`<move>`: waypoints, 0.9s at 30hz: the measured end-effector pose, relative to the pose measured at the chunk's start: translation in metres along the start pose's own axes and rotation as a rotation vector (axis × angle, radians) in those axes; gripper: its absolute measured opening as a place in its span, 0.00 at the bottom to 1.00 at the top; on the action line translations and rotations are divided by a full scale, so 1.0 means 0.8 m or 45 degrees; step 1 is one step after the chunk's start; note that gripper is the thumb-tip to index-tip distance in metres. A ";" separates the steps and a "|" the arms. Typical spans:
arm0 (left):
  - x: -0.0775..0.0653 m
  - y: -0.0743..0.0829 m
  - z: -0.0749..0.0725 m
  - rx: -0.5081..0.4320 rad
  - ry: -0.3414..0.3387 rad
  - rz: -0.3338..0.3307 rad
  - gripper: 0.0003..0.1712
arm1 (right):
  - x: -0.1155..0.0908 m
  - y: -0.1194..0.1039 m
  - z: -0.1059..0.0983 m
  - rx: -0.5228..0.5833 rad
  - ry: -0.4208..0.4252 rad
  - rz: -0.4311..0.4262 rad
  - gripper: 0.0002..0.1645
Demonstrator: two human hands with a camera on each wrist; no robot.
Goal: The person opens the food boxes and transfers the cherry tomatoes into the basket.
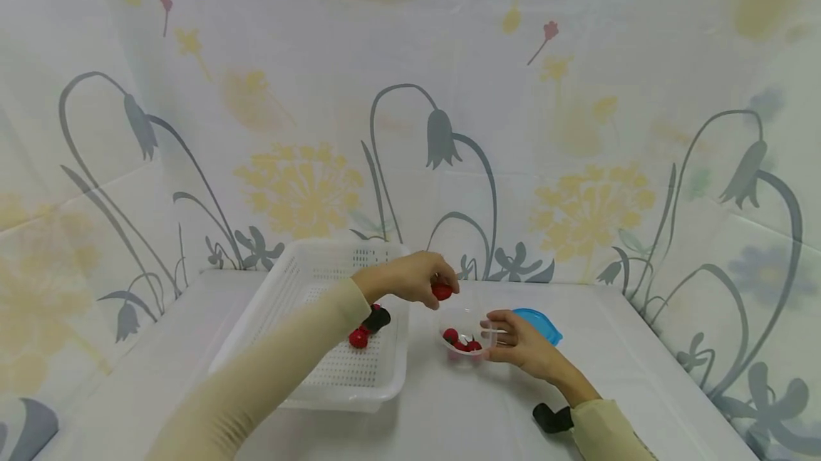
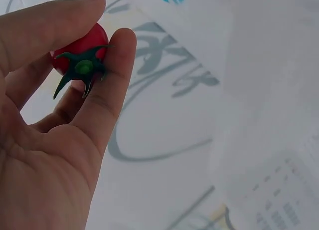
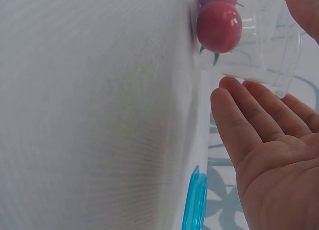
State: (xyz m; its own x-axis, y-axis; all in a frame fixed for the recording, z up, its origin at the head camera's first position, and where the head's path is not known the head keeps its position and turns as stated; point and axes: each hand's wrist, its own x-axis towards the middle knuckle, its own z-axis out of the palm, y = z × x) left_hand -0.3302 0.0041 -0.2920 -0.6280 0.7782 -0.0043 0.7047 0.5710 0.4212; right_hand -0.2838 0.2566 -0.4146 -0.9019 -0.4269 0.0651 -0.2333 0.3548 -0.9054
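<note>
My left hand (image 1: 410, 279) pinches a cherry tomato (image 1: 441, 291) between thumb and fingers, above and just behind a small clear plastic container. The tomato's green stem cap (image 2: 83, 68) faces the palm in the left wrist view. Several red tomatoes (image 3: 219, 26) lie inside the clear container (image 1: 466, 357). Beside its right wall is my right hand (image 1: 522, 343), with its fingers nearly straight and its thumb on the near side. Whether those fingers press on the wall cannot be told. A blue lid (image 1: 539, 323) lies behind the right hand.
A white slotted basket (image 1: 394, 382) stands left of the container, with red tomatoes (image 1: 358, 338) inside, partly covered by the left arm. Black devices (image 1: 553, 418) sit at both wrists. A flower-patterned sheet (image 1: 410, 183) rises behind the white table surface (image 1: 462, 418).
</note>
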 end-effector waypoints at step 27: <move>-0.112 -0.114 0.022 -0.201 -0.040 -0.342 0.15 | 0.003 -0.005 0.010 -0.072 0.046 0.049 0.44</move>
State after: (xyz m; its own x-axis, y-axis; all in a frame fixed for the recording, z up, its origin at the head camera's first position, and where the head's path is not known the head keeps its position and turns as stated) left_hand -0.3325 -0.1129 -0.3456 -0.7725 0.6142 -0.1616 0.4535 0.7116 0.5366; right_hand -0.2819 0.2479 -0.4142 -0.9231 -0.3817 0.0467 -0.2171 0.4171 -0.8826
